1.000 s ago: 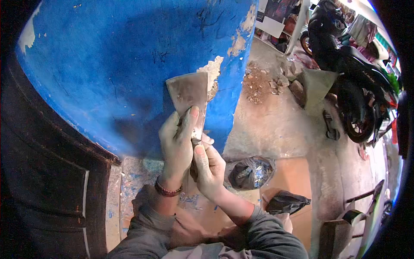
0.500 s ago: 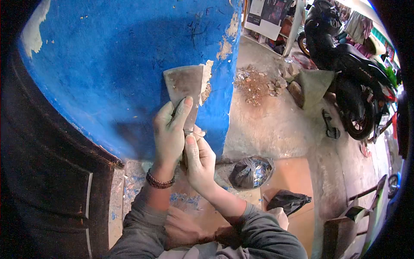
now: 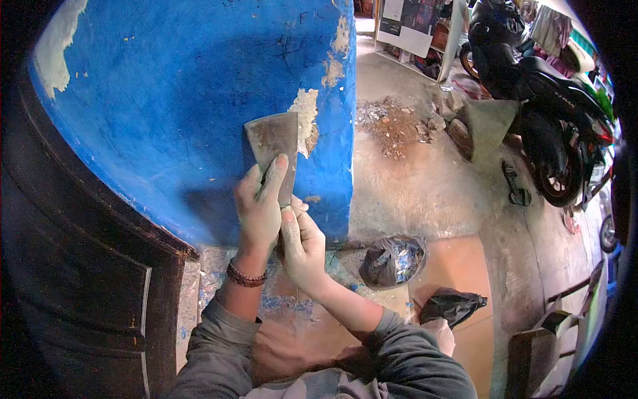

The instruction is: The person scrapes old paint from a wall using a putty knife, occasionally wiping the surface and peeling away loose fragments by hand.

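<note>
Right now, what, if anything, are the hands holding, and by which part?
A scraper: the left hand grips the narrow lower blade, the right hand holds it just below.

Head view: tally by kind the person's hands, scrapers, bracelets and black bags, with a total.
Hands: 2, the left hand and the right hand
Scrapers: 1, the scraper held in both
Bracelets: 1, the bracelet on the left wrist
Black bags: 2, the open bag and the bunched bag
Total: 6
</note>
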`<action>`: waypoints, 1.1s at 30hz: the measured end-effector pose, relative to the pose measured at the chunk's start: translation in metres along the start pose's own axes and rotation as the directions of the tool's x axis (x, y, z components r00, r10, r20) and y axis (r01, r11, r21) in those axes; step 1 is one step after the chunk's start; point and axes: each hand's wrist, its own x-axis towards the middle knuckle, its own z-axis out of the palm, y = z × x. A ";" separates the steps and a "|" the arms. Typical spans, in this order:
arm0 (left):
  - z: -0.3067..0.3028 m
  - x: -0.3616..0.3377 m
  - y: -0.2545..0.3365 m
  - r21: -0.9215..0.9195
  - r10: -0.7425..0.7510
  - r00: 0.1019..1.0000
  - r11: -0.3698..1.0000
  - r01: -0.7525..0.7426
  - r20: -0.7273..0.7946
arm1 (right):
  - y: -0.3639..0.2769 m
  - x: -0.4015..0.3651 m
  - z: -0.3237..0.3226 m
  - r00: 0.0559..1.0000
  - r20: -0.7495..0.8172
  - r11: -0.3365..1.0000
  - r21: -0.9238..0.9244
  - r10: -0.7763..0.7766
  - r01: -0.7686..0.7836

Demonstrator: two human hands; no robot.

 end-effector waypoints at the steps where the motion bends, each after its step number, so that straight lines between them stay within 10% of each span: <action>1: 0.003 -0.002 0.001 0.016 -0.033 0.998 0.999 0.034 -0.045 | -0.003 0.001 -0.001 1.000 0.000 1.000 0.000 -0.001 0.001; 8: 0.025 0.007 0.037 -0.102 0.040 0.999 0.994 -0.037 0.036 | -0.026 0.020 -0.002 0.999 -0.023 0.996 0.081 -0.040 0.042; 11: 0.007 0.003 -0.001 0.051 -0.005 0.996 0.999 0.000 0.092 | 0.009 0.008 0.001 0.941 -0.119 0.946 -0.110 -0.318 0.306; 21: 0.010 0.002 0.022 -0.031 -0.020 0.999 0.999 0.022 0.043 | -0.017 0.007 -0.002 0.995 0.032 0.993 -0.074 0.094 -0.092; 25: 0.012 0.006 0.010 0.058 0.020 0.998 0.998 -0.023 0.055 | -0.010 0.015 0.002 0.918 -0.111 0.916 -0.184 -0.380 0.357; 28: 0.028 0.010 0.033 -0.019 0.074 0.997 0.997 -0.073 0.017 | -0.038 0.020 -0.009 0.998 0.046 0.993 0.110 -0.045 0.040; 33: 0.011 0.011 0.010 0.155 0.115 0.993 0.981 -0.116 0.013 | -0.005 0.014 0.002 0.988 -0.066 0.990 -0.023 -0.138 0.137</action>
